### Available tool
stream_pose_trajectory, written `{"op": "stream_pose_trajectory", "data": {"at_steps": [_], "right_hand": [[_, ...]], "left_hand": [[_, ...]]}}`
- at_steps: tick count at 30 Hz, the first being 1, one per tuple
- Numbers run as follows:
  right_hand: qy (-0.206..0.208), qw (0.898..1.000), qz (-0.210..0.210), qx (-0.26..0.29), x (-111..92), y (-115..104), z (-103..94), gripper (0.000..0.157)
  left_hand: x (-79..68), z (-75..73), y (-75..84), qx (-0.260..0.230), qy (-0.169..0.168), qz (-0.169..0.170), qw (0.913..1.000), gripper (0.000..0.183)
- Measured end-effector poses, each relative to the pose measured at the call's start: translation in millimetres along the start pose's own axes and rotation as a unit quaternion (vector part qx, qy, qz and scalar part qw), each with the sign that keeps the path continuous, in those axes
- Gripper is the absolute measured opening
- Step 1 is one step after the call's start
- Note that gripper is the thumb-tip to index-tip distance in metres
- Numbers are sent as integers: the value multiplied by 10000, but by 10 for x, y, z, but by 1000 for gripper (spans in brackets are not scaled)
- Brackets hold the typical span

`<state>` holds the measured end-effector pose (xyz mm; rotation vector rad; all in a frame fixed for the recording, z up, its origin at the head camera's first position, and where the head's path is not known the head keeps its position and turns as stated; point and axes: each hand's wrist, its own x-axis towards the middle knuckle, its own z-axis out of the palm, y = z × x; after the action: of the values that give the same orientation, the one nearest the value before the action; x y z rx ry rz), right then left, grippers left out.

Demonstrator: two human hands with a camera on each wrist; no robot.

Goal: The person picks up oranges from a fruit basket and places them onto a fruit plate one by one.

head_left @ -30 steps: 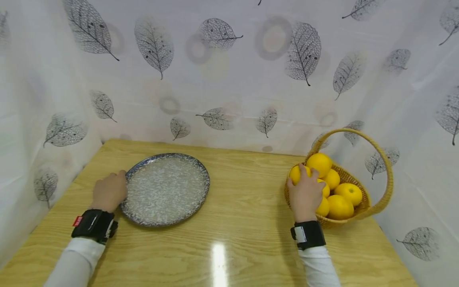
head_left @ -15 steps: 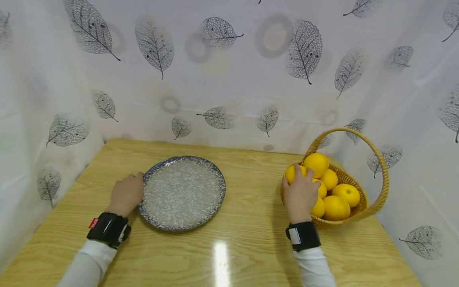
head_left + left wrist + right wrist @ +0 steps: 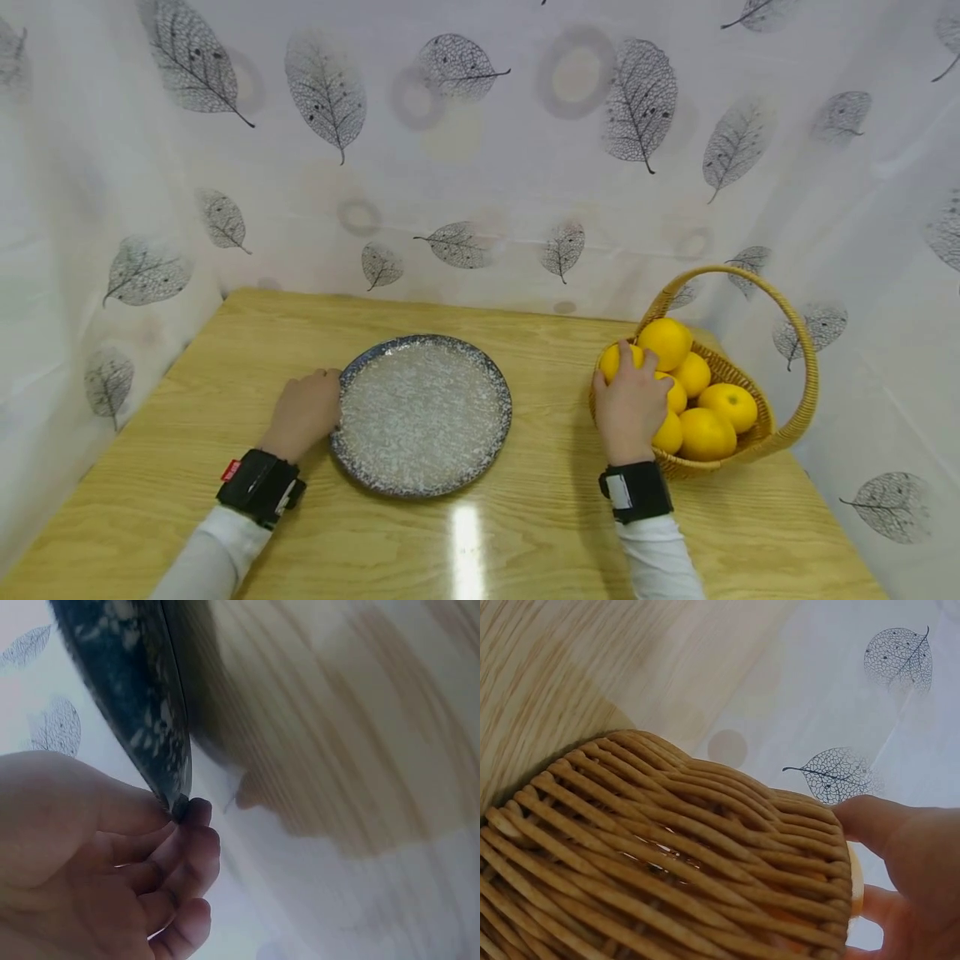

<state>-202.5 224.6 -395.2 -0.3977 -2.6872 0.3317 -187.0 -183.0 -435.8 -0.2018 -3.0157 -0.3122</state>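
My left hand (image 3: 306, 410) pinches the left rim of a round, speckled grey plate (image 3: 423, 417) with a dark edge. The left wrist view shows the thumb above that plate's rim (image 3: 135, 697) and curled fingers under it. My right hand (image 3: 632, 408) reaches over the left side of a wicker basket (image 3: 761, 425), its fingers curled round an orange (image 3: 611, 362). In the right wrist view the basket's woven wall (image 3: 667, 855) hides most of the fruit, and the thumb (image 3: 870, 817) lies against the rim. Several more oranges (image 3: 707, 433) fill the basket.
A wooden table (image 3: 540, 542) carries the plate and basket. The basket's tall arched handle (image 3: 810, 367) rises at the right. A pale curtain (image 3: 480, 150) with leaf prints hangs behind and at both sides.
The plate has slid to the right and nearer to me with my left hand at its rim. The basket and my right hand have shifted slightly left together.
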Motion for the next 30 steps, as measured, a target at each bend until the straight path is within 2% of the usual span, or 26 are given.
{"op": "stream_pose_trajectory", "data": {"at_steps": [7,13,16,19,24,30], "right_hand": [[-20,9999,-97,-27,-8,-28,0,58],[-1,9997,-136,201,-9,-28,13,58],[-239,9981,-190,529,3,-12,0,61],[-653,9941,-224,841,36,37,-40,65],[-1269,9870,-246,957,138,129,-167,70],[-1273,9879,-181,864,207,158,-273,71]], "left_hand": [[-2,33,38,89,-81,46,9999,22],[90,24,-86,-433,-352,-109,9984,25],[132,18,-147,-583,-578,-180,9965,26],[172,-1,-182,-733,-810,-220,9938,25],[224,-92,-171,-1025,-1149,-371,9874,21],[267,-170,-72,-999,-1263,-285,9865,19]]}}
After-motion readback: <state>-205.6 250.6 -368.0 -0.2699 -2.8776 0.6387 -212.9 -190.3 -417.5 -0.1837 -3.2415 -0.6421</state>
